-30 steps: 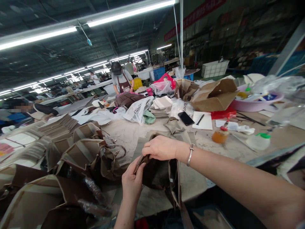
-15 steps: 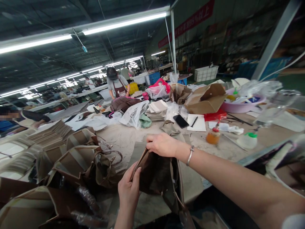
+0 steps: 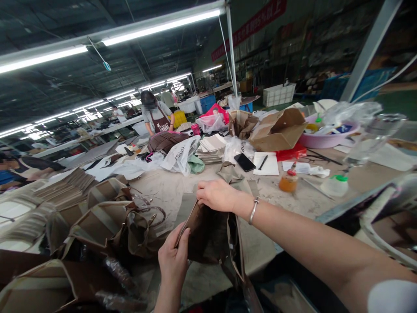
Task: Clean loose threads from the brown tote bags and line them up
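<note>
A dark brown bag [image 3: 208,237] hangs between my hands at the near edge of the table, its mouth open toward me. My left hand [image 3: 174,254] pinches the rim low on its left side, thumb on the inner face. Farther along the same rim, my right hand [image 3: 213,194] grips the upper corner with its fingers curled over the edge; a bracelet circles that wrist. The bag's right panel [image 3: 236,248] folds away, and its bottom is in shadow. To the left, several similar part-made brown bags [image 3: 100,221] crowd together.
Beyond my hands lie a phone [image 3: 244,162], a pen on white paper [image 3: 273,164], a jar of orange liquid [image 3: 288,181] and a green-capped bottle [image 3: 335,186]. A pink basin [image 3: 321,140] stands at right. A co-worker [image 3: 158,113] bends over the far end; stacked panels [image 3: 65,187] lie left.
Both hands keep their hold on the bag's rim and have barely moved. The whole view has shifted slightly, so the scene sits a little more to the left.
</note>
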Tool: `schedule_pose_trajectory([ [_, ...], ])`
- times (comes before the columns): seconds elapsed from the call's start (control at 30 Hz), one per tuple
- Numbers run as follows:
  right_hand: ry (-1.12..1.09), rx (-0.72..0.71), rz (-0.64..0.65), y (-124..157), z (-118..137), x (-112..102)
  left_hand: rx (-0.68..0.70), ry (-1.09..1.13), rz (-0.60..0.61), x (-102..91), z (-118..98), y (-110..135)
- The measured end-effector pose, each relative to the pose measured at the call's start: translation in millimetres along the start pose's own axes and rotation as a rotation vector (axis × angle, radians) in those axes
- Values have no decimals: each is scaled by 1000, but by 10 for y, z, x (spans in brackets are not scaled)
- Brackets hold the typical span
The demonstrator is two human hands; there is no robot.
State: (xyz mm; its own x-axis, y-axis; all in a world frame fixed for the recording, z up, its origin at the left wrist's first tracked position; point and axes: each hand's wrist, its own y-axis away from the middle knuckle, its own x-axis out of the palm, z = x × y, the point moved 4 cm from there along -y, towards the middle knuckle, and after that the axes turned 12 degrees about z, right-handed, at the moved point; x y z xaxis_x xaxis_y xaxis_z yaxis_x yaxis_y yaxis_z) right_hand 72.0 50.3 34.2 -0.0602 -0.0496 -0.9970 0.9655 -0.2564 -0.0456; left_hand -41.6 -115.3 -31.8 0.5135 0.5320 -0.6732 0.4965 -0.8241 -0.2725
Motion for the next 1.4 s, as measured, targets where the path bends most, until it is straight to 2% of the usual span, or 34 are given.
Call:
schedule_pose_trajectory([
  [0.3, 2, 36, -27, -20, 2, 8, 39, -8, 11, -2, -31, -27],
  [0.7, -11, 86, -20, -8, -4, -10, 33, -28, 25, 27, 54, -28],
  [0.8, -36, 89, -12, -6, -5, -17, -19, -48, 151, -12, 30, -67],
  [0.97, -47, 82, -26, -8, 7, -36, -69, 33, 547, -165, -159, -199],
  [1.03, -46, 82, -39, -20, 12, -32, -28, -50, 645, -197, -287, -283],
  [1.07, -47, 79, -48, -27, 14, -26, -3, -128, 650, -196, -349, -335],
  [1.17, -53, 71, -76, -39, 13, -2, 46, -454, 580, -110, -484, -501],
  [1.27, -68, 93, -76, -20, -10, -5, 67, -738, 560, 31, -526, -599],
  [1.33, -126, 105, -77, -4, -39, -37, 57, -798, 559, 71, -505, -622],
  [1.4, -302, 95, -125, -3, -106, -71, 19, -771, 570, 72, -431, -641],
])
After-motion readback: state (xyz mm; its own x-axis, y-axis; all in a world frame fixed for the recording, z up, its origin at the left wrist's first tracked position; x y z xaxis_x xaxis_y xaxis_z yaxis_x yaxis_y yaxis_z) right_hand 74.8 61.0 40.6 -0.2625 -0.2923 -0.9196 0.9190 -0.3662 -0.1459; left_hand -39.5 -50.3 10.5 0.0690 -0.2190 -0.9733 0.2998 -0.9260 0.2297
